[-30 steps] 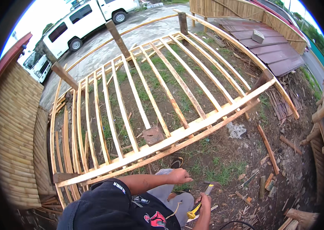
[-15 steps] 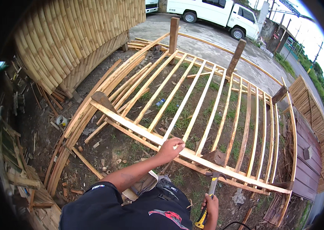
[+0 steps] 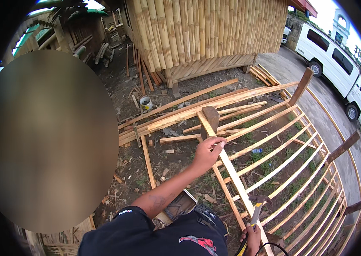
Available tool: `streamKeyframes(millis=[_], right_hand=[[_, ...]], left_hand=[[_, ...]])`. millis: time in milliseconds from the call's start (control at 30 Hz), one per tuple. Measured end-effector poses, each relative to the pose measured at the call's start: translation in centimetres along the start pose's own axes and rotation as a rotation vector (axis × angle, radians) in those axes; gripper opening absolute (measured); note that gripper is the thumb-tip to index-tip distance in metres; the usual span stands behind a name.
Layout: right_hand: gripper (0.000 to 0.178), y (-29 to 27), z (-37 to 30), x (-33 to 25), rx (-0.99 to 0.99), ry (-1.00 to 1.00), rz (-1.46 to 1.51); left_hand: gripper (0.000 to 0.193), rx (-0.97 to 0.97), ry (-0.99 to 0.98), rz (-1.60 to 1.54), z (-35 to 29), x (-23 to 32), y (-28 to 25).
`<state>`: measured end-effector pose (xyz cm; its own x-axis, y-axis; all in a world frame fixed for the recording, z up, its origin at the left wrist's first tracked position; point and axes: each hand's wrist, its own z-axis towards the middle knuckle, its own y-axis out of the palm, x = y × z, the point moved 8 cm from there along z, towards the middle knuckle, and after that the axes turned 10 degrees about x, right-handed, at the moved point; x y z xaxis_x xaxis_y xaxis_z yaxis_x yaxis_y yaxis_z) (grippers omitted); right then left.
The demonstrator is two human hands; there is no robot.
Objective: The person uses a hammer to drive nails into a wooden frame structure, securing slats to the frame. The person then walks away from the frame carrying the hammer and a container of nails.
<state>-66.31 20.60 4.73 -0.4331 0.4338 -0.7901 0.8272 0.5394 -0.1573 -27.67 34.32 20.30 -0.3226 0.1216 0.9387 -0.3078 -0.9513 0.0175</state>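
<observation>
Sitting on dirt (image 3: pixel 170 164) at L: white bucket (image 3: pixel 145 101), nr bamboo-clad wall (image 3: pixel 206 38); R of it, loose lumber strips (image 3: pixel 184 114) lie alongside the slatted timber frame (image 3: pixel 261 123); L hand (image 3: pixel 207 154) is over the frame's near beam (image 3: pixel 231 168), by its brown post (image 3: pixel 210 117), thumb & fingertips drawn together; can't tell if anything's pinched there, or if it touches wood; R hand (image 3: pixel 253 240), well apart from L, is clamped on hammer (image 3: pixel 256 215) w/ yellow-&-black handle, head up, nr same beam; farther R, white van (image 3: pixel 334 64) on grey pavement (image 3: pixel 281 68).
</observation>
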Motion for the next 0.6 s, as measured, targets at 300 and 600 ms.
streamKeyframes(millis=[300,600], right_hand=[[0.02,11.0,-3.0,-13.6,-0.272,-0.226,0.004],[0.02,11.2,-2.5,-12.8,-0.418,-0.161,-0.071]], left_hand=[[0.025,0.201,-0.089,-0.038,0.3,2.9,-8.7],[0.054,0.135,1.05,-0.267,-3.4,29.0,-11.6]])
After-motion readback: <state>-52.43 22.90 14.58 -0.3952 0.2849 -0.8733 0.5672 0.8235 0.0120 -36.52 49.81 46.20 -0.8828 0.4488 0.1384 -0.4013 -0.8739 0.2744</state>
